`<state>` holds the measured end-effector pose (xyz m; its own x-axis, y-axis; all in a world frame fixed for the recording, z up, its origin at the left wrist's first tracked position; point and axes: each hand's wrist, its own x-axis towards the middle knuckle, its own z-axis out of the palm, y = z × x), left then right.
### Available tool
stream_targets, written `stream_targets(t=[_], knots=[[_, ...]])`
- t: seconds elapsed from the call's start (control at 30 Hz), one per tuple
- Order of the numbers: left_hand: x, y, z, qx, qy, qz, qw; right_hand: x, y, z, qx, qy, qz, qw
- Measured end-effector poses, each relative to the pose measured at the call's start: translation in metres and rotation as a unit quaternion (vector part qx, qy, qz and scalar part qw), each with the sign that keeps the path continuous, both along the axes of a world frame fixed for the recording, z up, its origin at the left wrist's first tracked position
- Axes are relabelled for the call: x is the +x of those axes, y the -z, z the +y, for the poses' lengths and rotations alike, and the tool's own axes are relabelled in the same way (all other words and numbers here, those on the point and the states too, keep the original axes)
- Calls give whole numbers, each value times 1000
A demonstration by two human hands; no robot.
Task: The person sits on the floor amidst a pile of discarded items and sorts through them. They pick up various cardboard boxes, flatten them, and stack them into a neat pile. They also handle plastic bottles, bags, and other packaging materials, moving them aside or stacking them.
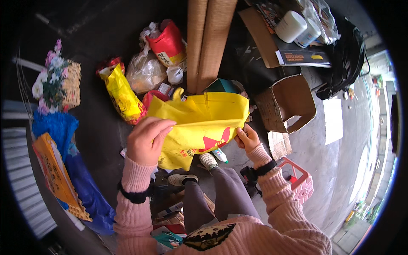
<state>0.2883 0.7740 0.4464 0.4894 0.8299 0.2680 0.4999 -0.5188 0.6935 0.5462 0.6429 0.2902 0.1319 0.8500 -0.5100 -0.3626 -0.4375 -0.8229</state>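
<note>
A yellow fabric bag (194, 130) with red printing is spread between my two hands, its mouth gaping upward. My left hand (148, 138) grips the rim at the left, fingers folded over the edge. At the right end, my right hand (247, 137) pinches the rim between thumb and fingers. A yellow strap loop (178, 94) sticks up behind the bag. The inside bottom of the bag is hidden. Below it, near my shoes, lies a white bottle with a green cap (220, 155).
Beyond the bag stand a yellow plastic sack (121, 92), a clear plastic bag (145, 71), a red sack (167, 44) and tall brown rolls (208, 41). At right are an opened cardboard box (287, 105) and a pink stool (301, 181). A flower basket (71, 84) sits left.
</note>
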Motion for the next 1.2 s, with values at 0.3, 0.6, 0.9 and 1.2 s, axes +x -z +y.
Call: stream_targets(t=[0.3, 0.6, 0.9, 1.2], knots=[[54, 68, 57, 147, 74, 187, 969, -17, 99, -43, -56, 51, -124, 989], [14, 92, 69, 204, -92, 245, 943, 6, 134, -118, -137, 7, -194, 971], [-78, 174, 47, 89, 1, 413, 906, 41, 163, -65, -235, -79, -237, 939], [-107, 279, -39, -238, -35, 335, 911, 78, 345, 71, -254, 194, -178, 931]])
